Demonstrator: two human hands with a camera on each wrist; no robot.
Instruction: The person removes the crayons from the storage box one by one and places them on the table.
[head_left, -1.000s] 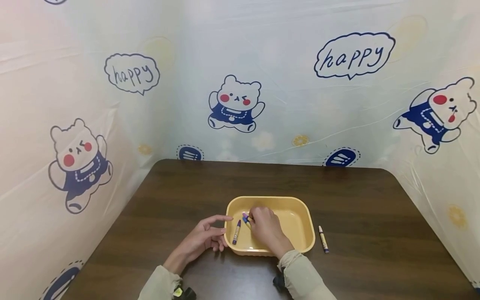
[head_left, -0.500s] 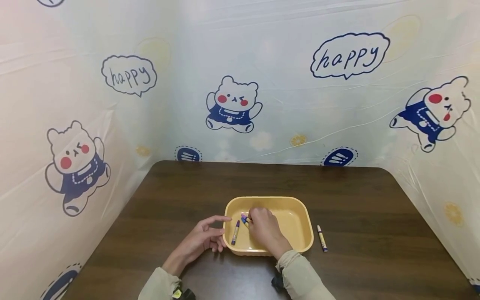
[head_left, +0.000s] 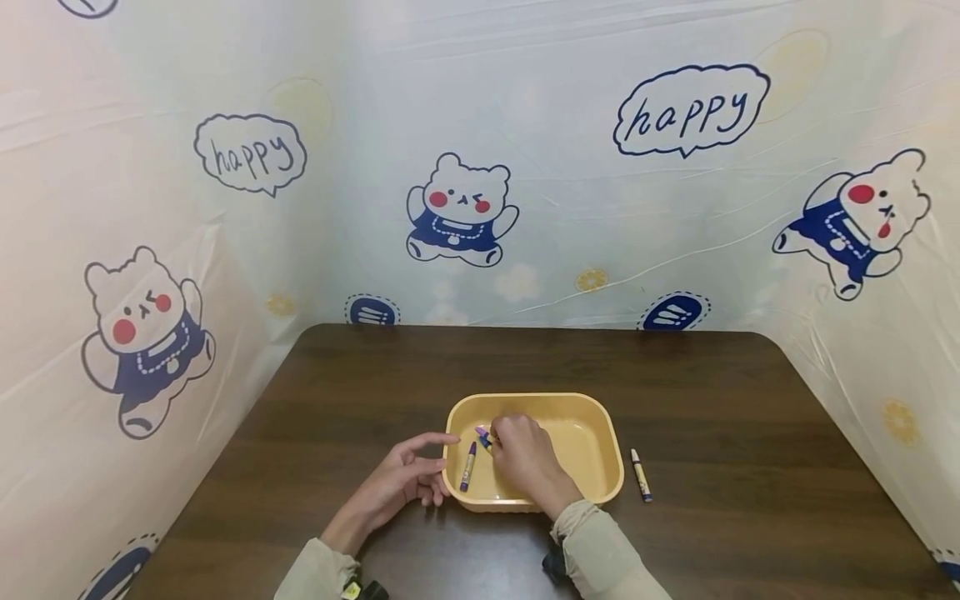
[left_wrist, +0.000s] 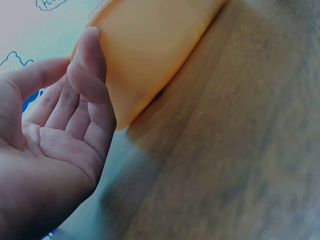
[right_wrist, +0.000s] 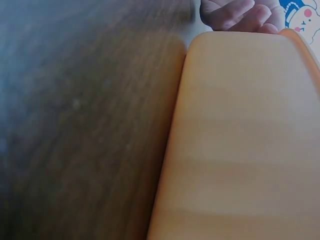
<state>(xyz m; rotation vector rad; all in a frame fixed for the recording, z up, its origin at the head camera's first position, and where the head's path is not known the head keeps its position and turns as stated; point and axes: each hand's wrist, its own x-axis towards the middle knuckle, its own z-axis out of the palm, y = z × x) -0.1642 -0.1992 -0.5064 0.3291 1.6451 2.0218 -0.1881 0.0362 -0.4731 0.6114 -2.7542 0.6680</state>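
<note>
A yellow plastic basket (head_left: 585, 450) stands on the table. My left hand (head_left: 401, 483) grips its left rim, with thumb and index finger at the edge and the other fingers bent outside the wall. Inside, my right hand (head_left: 525, 458) reaches down with curled fingers on crayons at the left half. A pink crayon (head_left: 480, 432) and a blue crayon (head_left: 486, 443) stick out from under these fingers; the fingertips are hidden. Beside them a purple crayon (head_left: 468, 468) lies on the basket floor. The right wrist view shows only the basket's outer wall (right_wrist: 235, 130) and the left hand's fingers (right_wrist: 235, 12).
On the dark wooden table (head_left: 360, 367), a white crayon (head_left: 641, 476) lies to the right of the basket. A printed cloth (head_left: 570, 200) with bears surrounds the table at the back and sides.
The head view has shifted slightly. My right hand has edged a little left within the basket, and the pink and blue crayons have moved slightly with it. The left hand keeps its hold.
</note>
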